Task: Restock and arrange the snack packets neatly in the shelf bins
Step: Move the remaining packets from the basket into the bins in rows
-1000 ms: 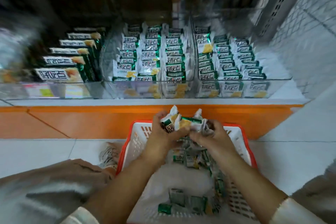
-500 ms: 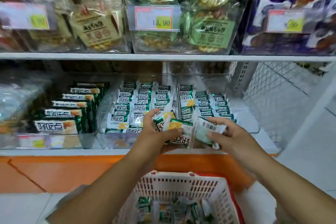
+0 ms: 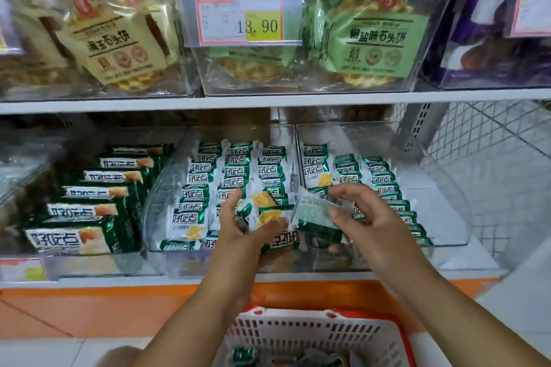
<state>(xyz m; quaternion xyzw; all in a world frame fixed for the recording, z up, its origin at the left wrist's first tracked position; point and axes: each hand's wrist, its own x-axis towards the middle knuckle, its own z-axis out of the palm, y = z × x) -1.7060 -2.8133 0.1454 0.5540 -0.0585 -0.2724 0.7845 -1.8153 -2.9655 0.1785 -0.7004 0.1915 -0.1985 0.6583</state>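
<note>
Two hands at middle bin (image 3: 179,262) front. Left hand (image 3: 238,229): grip clamped round bunch of snack packets (image 3: 264,208). Right hand (image 3: 368,217): grip pinching single packet (image 3: 313,211), barcode up.

both of my bare forearms reach up and forward from the bottom of the view, drawing together toward the middle. my left arm (image 3: 190,313) comes in from the lower left with a straight wrist. my left hand (image 3: 238,232) is turned palm to the right, its fingers raised behind and its thumb pressed across the front of the bunch of packets (image 3: 264,208) it grips. my right arm (image 3: 441,301) angles in from the lower right. my right hand (image 3: 372,217) sits just beside the left at much the same height, its back toward me, pinching a single packet (image 3: 313,211) between its thumb (image 3: 338,216) and the fingers (image 3: 348,192) laid along its top edge. i can't tell from here whether the two hands touch.
</note>
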